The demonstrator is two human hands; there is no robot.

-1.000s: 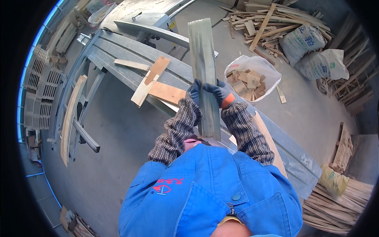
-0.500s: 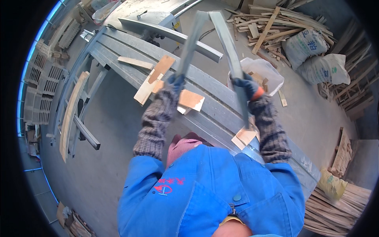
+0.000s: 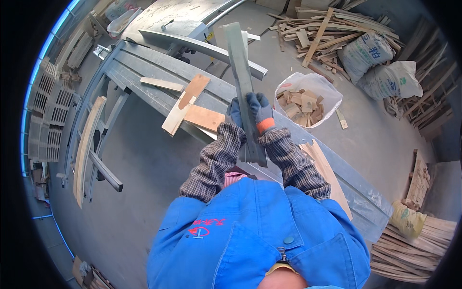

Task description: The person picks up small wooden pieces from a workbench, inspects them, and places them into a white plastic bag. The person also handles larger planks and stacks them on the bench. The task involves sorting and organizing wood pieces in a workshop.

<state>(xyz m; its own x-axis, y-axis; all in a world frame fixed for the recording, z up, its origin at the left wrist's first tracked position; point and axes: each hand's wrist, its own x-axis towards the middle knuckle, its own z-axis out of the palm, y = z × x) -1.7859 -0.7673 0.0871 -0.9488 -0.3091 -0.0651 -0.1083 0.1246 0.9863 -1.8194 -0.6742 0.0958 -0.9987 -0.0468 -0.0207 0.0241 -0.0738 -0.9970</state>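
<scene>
Long flat grey strips (image 3: 237,58) stand pressed together in front of my chest, over the metal worktable (image 3: 365,207). My gloved left hand (image 3: 234,112) grips them from the left side. Opposite it, my right hand (image 3: 260,110), in a dark glove with an orange cuff, closes on them from the right. I cannot tell whether the strips are wood or metal. Left of my hands, a brown-faced board piece (image 3: 195,89) crosses a pale wood piece (image 3: 176,117), and another brown-faced board (image 3: 204,117) lies beside them.
Pale long boards (image 3: 317,161) lie under my right forearm. Beyond the table stands a white sack (image 3: 332,91) of wood offcuts. A curved metal rail (image 3: 202,45) runs along the far side. Scrap wood (image 3: 315,29) and filled sacks (image 3: 365,55) sit at the far right.
Half a second ago my hands were apart, each with a grey strip, the strips' top ends meeting. Both hands have come inward, and the strips now lie against each other.
</scene>
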